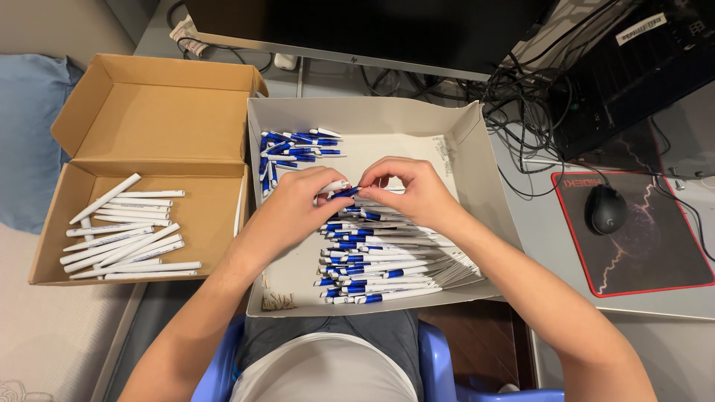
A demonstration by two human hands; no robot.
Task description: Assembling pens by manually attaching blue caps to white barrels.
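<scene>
My left hand [294, 210] and my right hand [410, 190] meet over a shallow grey box [488, 193] on my lap. Together they pinch one white pen with a blue clip [339, 189], the left hand on its white barrel, the right hand on the blue end. Under my hands lies a stack of several white-and-blue pens [383, 268]. A small heap of blue clip parts [294, 149] sits in the box's far left corner.
An open brown cardboard box [160, 112] on the left holds several plain white pen barrels [123, 242]. A monitor [357, 30], tangled cables [521, 104], a dark case [633, 67] and a mouse [605, 208] on a red-edged pad stand behind and right.
</scene>
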